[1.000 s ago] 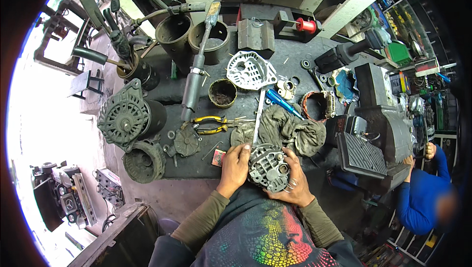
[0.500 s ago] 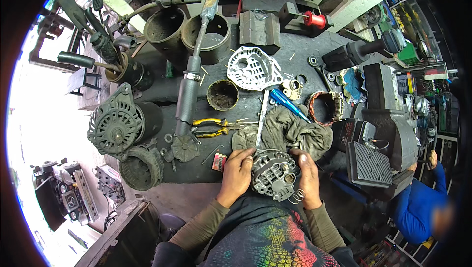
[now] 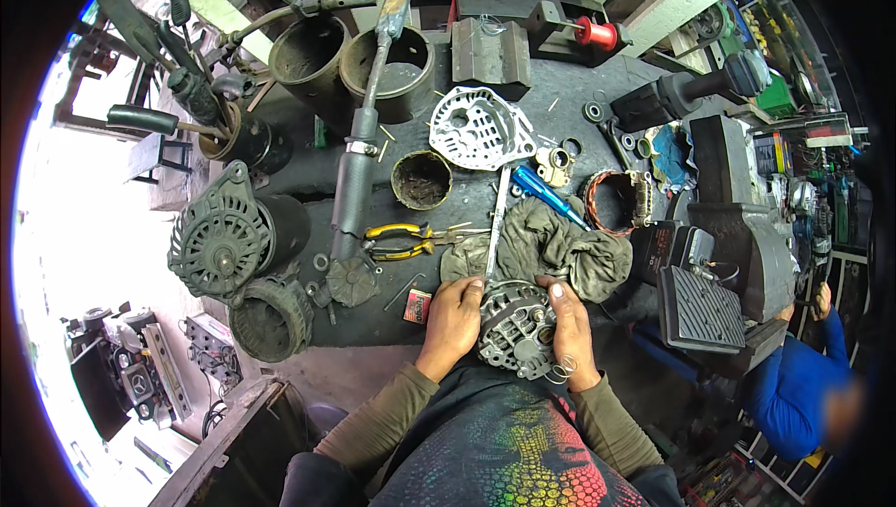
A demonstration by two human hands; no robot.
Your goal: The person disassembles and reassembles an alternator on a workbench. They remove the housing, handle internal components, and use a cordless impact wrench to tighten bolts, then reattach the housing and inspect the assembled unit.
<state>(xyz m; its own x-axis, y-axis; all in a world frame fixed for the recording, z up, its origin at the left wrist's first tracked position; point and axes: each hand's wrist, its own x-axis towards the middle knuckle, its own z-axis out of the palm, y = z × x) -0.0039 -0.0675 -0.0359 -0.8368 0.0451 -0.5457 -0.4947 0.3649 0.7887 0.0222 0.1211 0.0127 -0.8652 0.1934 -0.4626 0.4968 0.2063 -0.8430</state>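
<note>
At the near edge of the bench, in front of my body, I hold an alternator with a ribbed, slotted metal housing. My left hand grips its left side, and my right hand presses on its right side with the thumb on top. A thin wire coil shows by the right palm. Just beyond the left fingertips ends a narrow metal strip, which lies along a crumpled grey rag. A blue tapered tool rests against that rag. My palms' inner sides are hidden.
Yellow-handled pliers, a small red box and a silver end housing lie on the bench. A copper-wound stator sits to the right. Another alternator stands left. A person in blue is at far right.
The alternator has turned and tipped slightly between my hands. My right hand has shifted a little left and up, its thumb now over the housing's edge.
</note>
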